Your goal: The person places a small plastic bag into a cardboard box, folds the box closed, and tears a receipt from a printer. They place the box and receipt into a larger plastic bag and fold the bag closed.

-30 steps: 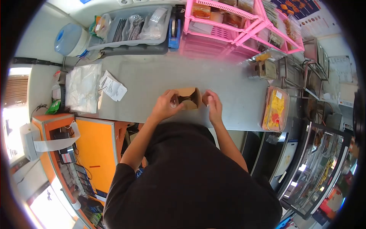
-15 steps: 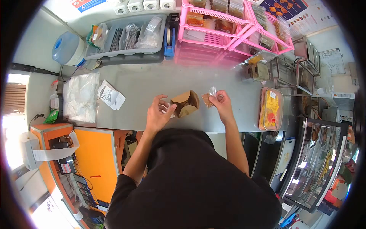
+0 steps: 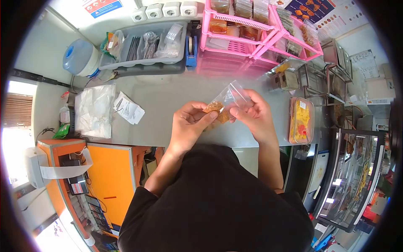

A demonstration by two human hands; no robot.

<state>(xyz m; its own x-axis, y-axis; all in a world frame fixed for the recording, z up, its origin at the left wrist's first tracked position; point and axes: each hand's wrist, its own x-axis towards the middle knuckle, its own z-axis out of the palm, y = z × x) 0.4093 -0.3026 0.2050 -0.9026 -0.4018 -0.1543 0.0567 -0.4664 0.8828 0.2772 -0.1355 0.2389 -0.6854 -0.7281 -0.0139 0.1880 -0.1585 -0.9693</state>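
Evidently, the clear bag (image 3: 233, 93) is held aslant over the desk (image 3: 161, 94), between both hands; the left hand (image 3: 185, 129) has its grip pinched on the filled end, seemingly steadying the brown contents (image 3: 223, 116); the right hand (image 3: 261, 115) grasps the bag's side, probably keeping the loose film spread.

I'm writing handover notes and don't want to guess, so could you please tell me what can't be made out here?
All in the head view:
- Contents of the clear bag: brown bits, too small to identify.
- Counter directly beneath the bag: hidden by the left hand, right hand and bag.
- Print on the paper slips: too small.
- Blue poster's top: cut off by the edge.
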